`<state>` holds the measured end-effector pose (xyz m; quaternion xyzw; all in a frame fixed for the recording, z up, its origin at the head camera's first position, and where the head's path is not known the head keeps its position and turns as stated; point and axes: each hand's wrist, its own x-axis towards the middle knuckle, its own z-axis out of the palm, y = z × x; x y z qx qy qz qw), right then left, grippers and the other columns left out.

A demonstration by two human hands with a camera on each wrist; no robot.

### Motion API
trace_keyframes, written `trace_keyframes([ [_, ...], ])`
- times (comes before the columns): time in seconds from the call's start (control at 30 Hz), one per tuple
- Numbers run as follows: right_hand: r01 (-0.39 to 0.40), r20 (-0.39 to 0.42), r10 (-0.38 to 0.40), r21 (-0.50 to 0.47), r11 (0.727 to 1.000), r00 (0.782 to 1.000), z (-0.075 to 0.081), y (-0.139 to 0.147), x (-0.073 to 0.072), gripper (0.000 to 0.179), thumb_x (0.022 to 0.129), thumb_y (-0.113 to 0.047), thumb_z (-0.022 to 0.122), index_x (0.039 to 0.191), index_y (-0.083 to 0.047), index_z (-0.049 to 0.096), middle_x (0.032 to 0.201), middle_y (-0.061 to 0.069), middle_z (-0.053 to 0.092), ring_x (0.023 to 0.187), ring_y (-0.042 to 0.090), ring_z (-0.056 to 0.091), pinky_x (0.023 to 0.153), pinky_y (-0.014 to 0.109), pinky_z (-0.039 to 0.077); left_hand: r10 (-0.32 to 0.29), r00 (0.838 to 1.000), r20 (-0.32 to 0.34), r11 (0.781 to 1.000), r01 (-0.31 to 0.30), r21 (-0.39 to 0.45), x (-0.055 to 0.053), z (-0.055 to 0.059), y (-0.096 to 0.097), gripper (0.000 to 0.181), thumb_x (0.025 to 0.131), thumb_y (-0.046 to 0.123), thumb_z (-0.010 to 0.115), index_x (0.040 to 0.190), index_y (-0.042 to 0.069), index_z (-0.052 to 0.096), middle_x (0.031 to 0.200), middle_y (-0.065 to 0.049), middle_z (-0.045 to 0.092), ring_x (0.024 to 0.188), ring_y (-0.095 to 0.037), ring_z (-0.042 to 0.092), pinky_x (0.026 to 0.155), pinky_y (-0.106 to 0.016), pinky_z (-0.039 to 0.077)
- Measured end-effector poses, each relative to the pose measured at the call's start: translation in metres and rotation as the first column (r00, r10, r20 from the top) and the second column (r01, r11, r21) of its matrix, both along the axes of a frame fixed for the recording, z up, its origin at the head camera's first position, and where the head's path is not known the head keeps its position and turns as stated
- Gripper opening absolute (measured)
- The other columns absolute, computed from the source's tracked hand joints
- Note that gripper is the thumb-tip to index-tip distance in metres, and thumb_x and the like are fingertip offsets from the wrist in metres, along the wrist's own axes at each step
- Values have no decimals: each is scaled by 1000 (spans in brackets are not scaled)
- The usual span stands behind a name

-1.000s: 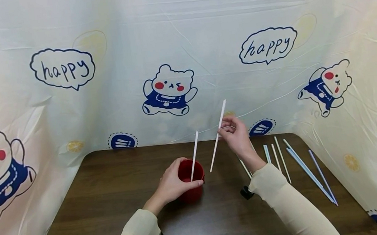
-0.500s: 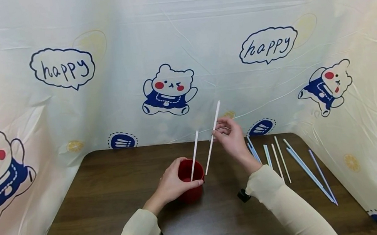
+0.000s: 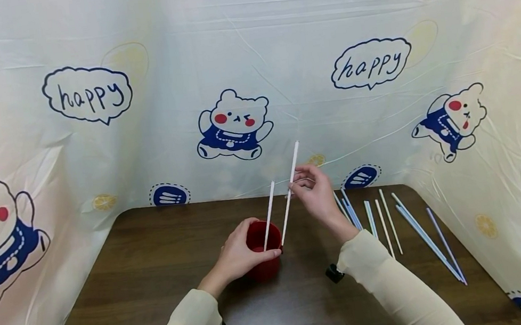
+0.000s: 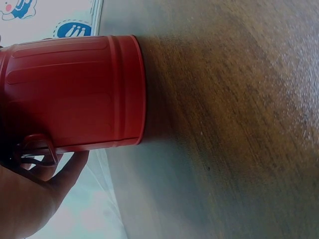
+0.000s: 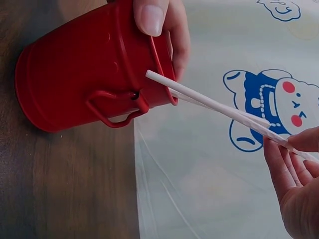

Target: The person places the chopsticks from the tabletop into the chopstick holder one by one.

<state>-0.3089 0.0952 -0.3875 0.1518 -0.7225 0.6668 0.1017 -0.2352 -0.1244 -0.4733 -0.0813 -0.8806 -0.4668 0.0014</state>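
While the left hand (image 3: 239,256) curls its fingers and thumb round the rim of a red bucket (image 3: 264,269) standing on the worktop (image 3: 165,259), the right hand (image 3: 317,196) pinches a white stick (image 3: 286,213) between closed fingertips. Its lower end is just outside the rim, near the left thumb; contact is unclear. Another stick (image 3: 269,209) leans inside the bucket. Blue sticks (image 3: 426,239), cream sticks (image 3: 391,221) and a purple stick (image 3: 447,246) lie to the right, the sleeve (image 3: 389,276) overlapping some
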Motion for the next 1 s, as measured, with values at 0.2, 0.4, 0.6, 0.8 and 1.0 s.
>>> trace_keyframes([
  [0.2,-11,7,11,-11,1000,1000,4,1,1,41,93,10,65,132,8,52,115,31,59,87,19,65,70,29,61,-3,1000,-6,1000,3,0,0,1,0,87,69,57,89,140,25,50,131,4,61,119,-21,57,87,-49,58],
  [0.4,-22,-16,22,-28,999,1000,7,0,3,40,93,11,65,131,7,53,113,30,59,85,15,66,70,30,62,-3,1000,-17,1000,3,-11,0,1,1,87,69,60,87,140,24,51,131,3,61,119,-23,57,89,-50,56],
  [0.6,-28,-29,27,-32,999,999,4,-2,3,38,92,14,64,129,8,54,112,33,58,83,14,65,70,29,61,-2,1000,-23,1000,1,-18,1,1,1,86,70,61,87,139,25,51,129,5,61,117,-22,58,91,-50,55],
  [0.8,-29,-27,29,-32,999,999,0,-4,2,40,90,15,64,128,9,53,111,33,58,82,16,66,69,32,62,-3,1000,-26,1000,3,-10,0,0,1,84,70,60,87,138,26,52,128,6,62,117,-21,58,90,-50,55],
  [1.0,-42,-29,42,-2,999,999,-4,-4,4,37,91,14,65,125,6,54,109,32,59,88,38,67,74,49,61,-3,1000,-25,1000,3,-13,1,0,1,84,70,61,87,138,27,51,129,6,61,117,-21,57,91,-51,55],
])
